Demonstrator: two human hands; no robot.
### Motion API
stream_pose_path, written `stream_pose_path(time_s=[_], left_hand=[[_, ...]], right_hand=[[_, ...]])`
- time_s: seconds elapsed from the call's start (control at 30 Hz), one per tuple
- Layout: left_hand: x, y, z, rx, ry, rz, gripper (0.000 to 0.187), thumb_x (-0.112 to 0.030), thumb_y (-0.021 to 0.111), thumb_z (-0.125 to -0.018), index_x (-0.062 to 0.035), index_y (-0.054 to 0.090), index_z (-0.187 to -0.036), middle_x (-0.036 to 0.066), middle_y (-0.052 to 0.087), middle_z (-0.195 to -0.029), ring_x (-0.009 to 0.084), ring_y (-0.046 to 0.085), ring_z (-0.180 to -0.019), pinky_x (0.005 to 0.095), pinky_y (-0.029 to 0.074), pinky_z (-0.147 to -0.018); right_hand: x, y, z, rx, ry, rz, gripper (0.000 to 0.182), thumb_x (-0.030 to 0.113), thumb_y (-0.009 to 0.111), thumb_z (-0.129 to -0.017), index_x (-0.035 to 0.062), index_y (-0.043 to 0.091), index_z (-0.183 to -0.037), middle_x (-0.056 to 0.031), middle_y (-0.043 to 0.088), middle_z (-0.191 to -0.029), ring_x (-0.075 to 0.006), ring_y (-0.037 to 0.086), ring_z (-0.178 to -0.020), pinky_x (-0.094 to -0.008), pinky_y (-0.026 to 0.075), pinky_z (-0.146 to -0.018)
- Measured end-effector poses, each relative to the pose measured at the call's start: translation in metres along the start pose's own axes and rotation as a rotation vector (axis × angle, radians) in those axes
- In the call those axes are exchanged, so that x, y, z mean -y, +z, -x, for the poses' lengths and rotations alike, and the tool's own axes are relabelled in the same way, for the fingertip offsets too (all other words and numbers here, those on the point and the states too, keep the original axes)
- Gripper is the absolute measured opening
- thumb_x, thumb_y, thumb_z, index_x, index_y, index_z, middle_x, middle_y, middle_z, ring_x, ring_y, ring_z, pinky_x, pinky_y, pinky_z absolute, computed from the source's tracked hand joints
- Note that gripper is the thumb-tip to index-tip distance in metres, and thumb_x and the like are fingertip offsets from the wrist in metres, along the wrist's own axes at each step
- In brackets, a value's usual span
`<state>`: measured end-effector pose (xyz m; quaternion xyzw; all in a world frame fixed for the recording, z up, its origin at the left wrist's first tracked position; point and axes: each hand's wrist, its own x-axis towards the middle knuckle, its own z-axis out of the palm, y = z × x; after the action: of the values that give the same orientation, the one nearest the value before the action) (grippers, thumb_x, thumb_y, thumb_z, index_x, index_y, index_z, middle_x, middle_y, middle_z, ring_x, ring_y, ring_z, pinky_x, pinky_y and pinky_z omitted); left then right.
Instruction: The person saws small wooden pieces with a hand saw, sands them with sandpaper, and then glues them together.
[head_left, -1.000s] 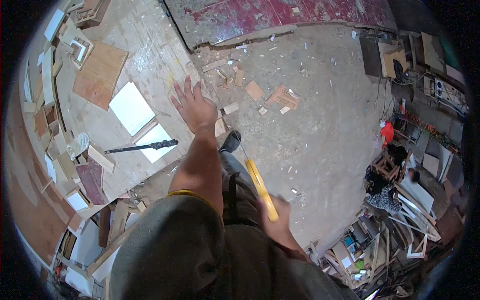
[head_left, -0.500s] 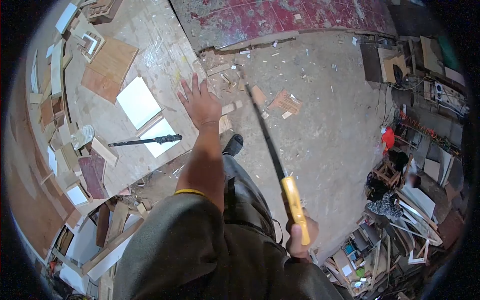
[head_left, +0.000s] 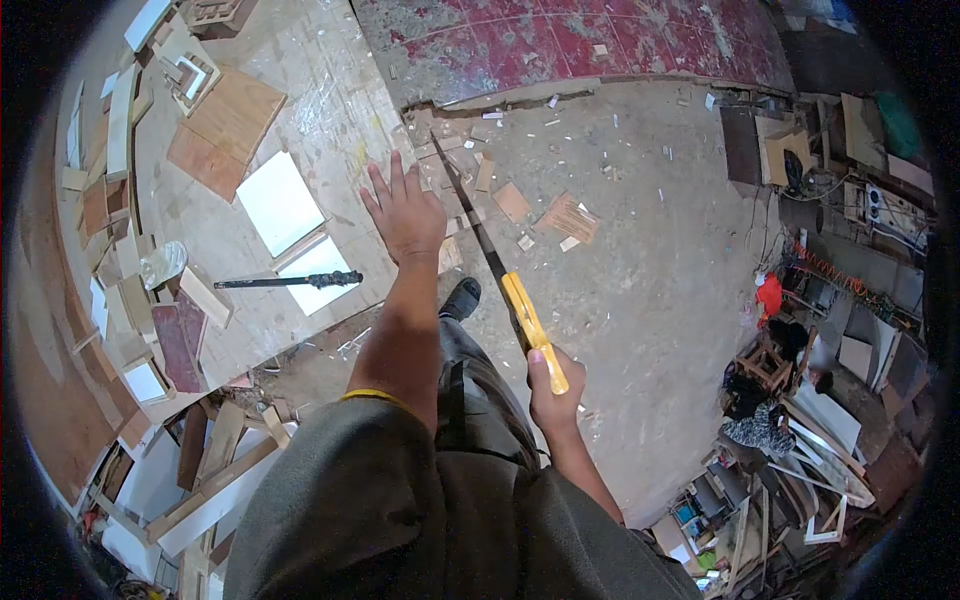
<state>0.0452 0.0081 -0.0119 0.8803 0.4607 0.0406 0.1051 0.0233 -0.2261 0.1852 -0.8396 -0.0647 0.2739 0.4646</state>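
Note:
My right hand (head_left: 556, 392) grips the yellow handle of a hand saw (head_left: 524, 312), thumb along its side. The long dark blade slants up and left, its tip near the corner edge of the wooden worktable (head_left: 340, 130). Flat near that edge lies my left hand (head_left: 408, 212), fingers spread and holding nothing. A wood strip (head_left: 466, 222) juts out past the table edge beside my left hand, and the blade crosses over it in this view. White panels (head_left: 280, 205) and a dark rod (head_left: 290, 281) rest on the table to the left of my left hand.
Brown boards (head_left: 228, 130) and wood offcuts crowd the table's far left. Scraps (head_left: 570, 217) litter the concrete floor. My sandalled foot (head_left: 461, 298) stands beside the table. Stacked timber (head_left: 225, 470) leans at lower left; a person (head_left: 770, 425) is among clutter at right.
My right hand has moved up and left with the saw, bringing the blade close to the table edge and over the wood strip. The left hand has stayed on the table.

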Motion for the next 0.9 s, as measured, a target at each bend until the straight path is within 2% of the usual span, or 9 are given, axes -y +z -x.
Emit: stream_pose_path(time_s=[0.07, 0.43, 0.63, 0.9], left_hand=[[0.000, 0.001, 0.000, 0.003, -0.004, 0.006, 0.048, -0.022, 0.052, -0.085, -0.0142, 0.057, -0.132, 0.002, 0.034, -0.156, 0.0332, 0.017, -0.149, 0.0552, 0.010, -0.119], [-0.003, -0.003, -0.002, 0.005, -0.013, 0.029, 0.046, -0.019, 0.055, -0.082, -0.0135, 0.060, -0.128, 0.003, 0.036, -0.154, 0.0331, 0.018, -0.148, 0.0551, 0.010, -0.119], [-0.003, -0.001, -0.001, 0.008, -0.021, 0.034, 0.046, -0.020, 0.055, -0.083, -0.0137, 0.059, -0.128, 0.003, 0.035, -0.155, 0.0325, 0.016, -0.149, 0.0547, 0.009, -0.119], [-0.002, -0.002, -0.001, 0.008, 0.009, 0.004, 0.048, -0.020, 0.056, -0.081, -0.0136, 0.059, -0.129, 0.002, 0.035, -0.155, 0.0335, 0.017, -0.148, 0.0556, 0.008, -0.119]], right_hand=[[0.000, 0.004, -0.002, 0.027, -0.046, 0.050, 0.023, 0.013, 0.064, -0.091, -0.0007, 0.060, -0.073, -0.0123, 0.052, -0.058, -0.0237, 0.048, -0.053, -0.0362, 0.038, -0.053], [-0.002, 0.008, -0.009, 0.068, -0.010, 0.078, 0.025, 0.013, 0.063, -0.091, 0.0003, 0.058, -0.070, -0.0139, 0.054, -0.058, -0.0265, 0.049, -0.052, -0.0378, 0.037, -0.053], [0.001, 0.005, -0.003, 0.085, -0.065, 0.122, 0.024, 0.013, 0.063, -0.090, 0.0006, 0.058, -0.071, -0.0141, 0.054, -0.058, -0.0284, 0.046, -0.051, -0.0393, 0.035, -0.052], [0.028, 0.018, -0.009, 0.055, -0.019, 0.193, 0.024, 0.019, 0.066, -0.090, 0.0034, 0.061, -0.073, -0.0139, 0.054, -0.057, -0.0320, 0.048, -0.049, -0.0395, 0.039, -0.054]])
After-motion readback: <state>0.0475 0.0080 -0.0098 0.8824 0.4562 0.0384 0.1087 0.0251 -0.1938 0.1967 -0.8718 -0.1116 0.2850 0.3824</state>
